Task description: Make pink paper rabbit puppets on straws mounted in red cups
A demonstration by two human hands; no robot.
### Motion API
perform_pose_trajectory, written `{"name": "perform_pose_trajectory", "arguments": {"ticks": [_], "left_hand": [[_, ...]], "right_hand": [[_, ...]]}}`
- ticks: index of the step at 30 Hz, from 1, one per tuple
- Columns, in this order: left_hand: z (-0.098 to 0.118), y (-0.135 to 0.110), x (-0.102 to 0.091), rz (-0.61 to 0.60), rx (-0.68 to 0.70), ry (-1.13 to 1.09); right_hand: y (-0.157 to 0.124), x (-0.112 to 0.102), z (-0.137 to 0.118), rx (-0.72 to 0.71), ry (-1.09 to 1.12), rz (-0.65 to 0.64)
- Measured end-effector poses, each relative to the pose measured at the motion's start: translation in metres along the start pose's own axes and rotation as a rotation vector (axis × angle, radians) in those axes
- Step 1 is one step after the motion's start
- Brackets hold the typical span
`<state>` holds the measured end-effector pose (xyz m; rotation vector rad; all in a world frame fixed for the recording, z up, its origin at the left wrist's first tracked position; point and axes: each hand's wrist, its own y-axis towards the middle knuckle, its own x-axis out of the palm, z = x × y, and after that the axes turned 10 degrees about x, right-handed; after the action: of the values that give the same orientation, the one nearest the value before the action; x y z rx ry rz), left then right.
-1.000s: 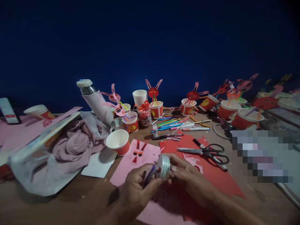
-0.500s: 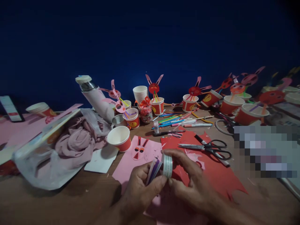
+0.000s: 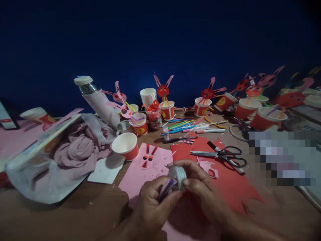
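Right hand (image 3: 200, 192) grips tape roll (image 3: 178, 173) — left hand (image 3: 151, 206) pinches, seemingly, straws (image 3: 166, 187).

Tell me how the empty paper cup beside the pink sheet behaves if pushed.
The paper cup looks empty and thin-walled, so probably light and crushable. It stands upright on a base narrower than its mouth, so a push near the rim would likely tip it.

The left grip (image 3: 150, 209) is showing as a bare hand, with a broad back, creased knuckles and a thick thumb, and its wrist is running bare down to the near edge. The right grip (image 3: 204, 195) is showing bare as well, with short rounded nails catching the dim light, and its forearm is lying bare out to the near right corner.
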<state>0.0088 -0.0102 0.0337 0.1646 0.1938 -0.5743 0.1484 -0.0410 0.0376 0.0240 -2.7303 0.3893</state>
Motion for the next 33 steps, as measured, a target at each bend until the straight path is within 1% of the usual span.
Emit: {"name": "perform_pose_trajectory", "arguments": {"ticks": [3,5,10,13,16,24,30,33], "left_hand": [[0.000,-0.001,0.001,0.016,0.000,0.031],[0.002,-0.001,0.001,0.014,0.026,0.075],[0.005,-0.004,0.004,0.009,0.168,0.277],[0.002,-0.006,0.006,0.031,0.274,0.392],[-0.002,-0.007,0.007,0.066,0.340,0.439],[-0.005,-0.006,0.006,0.072,0.348,0.406],[-0.008,-0.009,0.006,0.078,0.311,0.459],[-0.010,-0.010,0.006,0.081,0.323,0.501]], "right_hand": [[0.000,0.001,-0.004,0.026,0.014,0.038],[0.000,0.001,-0.005,0.040,0.043,0.013],[0.000,-0.001,0.004,0.086,0.190,-0.094],[0.000,-0.005,0.012,0.099,0.225,-0.118],[0.000,-0.007,0.016,0.086,0.225,-0.122],[-0.002,-0.003,0.011,0.066,0.283,-0.197],[-0.002,-0.002,0.010,0.064,0.298,-0.210],[-0.002,-0.002,0.008,0.073,0.311,-0.216]]}}
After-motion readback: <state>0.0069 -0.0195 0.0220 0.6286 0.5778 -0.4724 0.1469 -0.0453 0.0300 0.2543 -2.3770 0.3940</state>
